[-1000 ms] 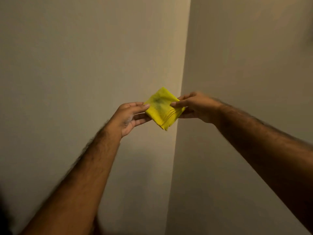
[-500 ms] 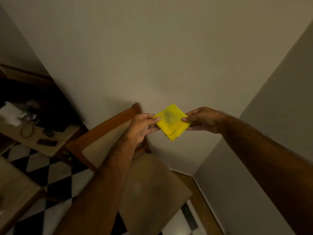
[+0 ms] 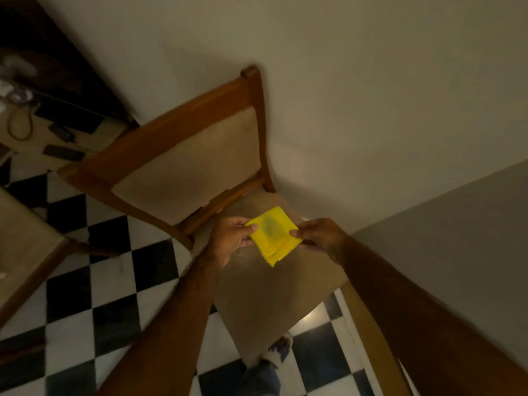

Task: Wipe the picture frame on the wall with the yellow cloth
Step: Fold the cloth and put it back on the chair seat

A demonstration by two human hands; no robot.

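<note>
While it is held folded into a small square, the yellow cloth (image 3: 273,235) is seen above the padded seat of a wooden chair (image 3: 183,164), a little below and right of the middle of the view. A dark smudge is visible on its upper face, and layered edges are shown at its 5 o'clock corner. The cloth is pinched at its 9 o'clock corner by the left hand (image 3: 230,238), thumb on top and fingers curled beneath, and at its 3 o'clock corner by the right hand (image 3: 320,237), whose thumb is pressed on the fabric — both hands are closed on the cloth, neither is released. Whether the cloth touches the seat cannot be told.

Bare forearms are stretched in from 7 o'clock and 4 o'clock. The chair's backrest is seen at 10 o'clock of the cloth, set against a pale wall (image 3: 371,81) that fills the upper half of the view; a second wall is met at 3 o'clock. A black-and-white chequered floor (image 3: 94,287) is spread from 6 to 9 o'clock, and a blurred foot (image 3: 281,348) is glimpsed at 6 o'clock. At 10 o'clock, far off, a cluttered table (image 3: 37,138) is shown with a looped cord and dark items — too blurred to be named.
</note>
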